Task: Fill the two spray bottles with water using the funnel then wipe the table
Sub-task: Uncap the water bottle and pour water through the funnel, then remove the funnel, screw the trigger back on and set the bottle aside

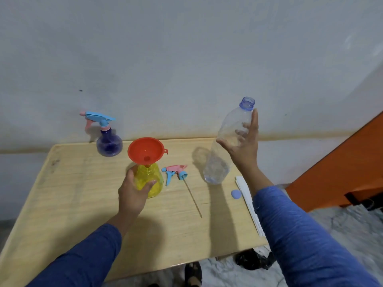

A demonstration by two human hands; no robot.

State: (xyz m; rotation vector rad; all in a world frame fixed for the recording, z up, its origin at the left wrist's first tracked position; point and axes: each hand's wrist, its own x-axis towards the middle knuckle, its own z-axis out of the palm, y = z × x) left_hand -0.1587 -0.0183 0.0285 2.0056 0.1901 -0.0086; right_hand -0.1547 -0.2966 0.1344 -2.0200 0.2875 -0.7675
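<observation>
Pale wooden table (87, 206) against grey wall | left hand (132, 193) grips yellow plastic spray bottle (152, 180), red funnel (145, 151) seated in its neck | right hand (243, 141) holds clear uncapped water bottle (226, 146) right of funnel, looks near-empty | purple spray bottle (109, 143) behind funnel, capped | next, likely: lift funnel, refit loose trigger head (174, 172).

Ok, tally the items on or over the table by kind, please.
Spray bottles: 2, purple and yellow
Loose spray heads: 1
Funnels: 1, red
Clear water bottles: 1
Bottle caps: 1, blue
Folded white cloth or paper: 1
Total: 7
</observation>
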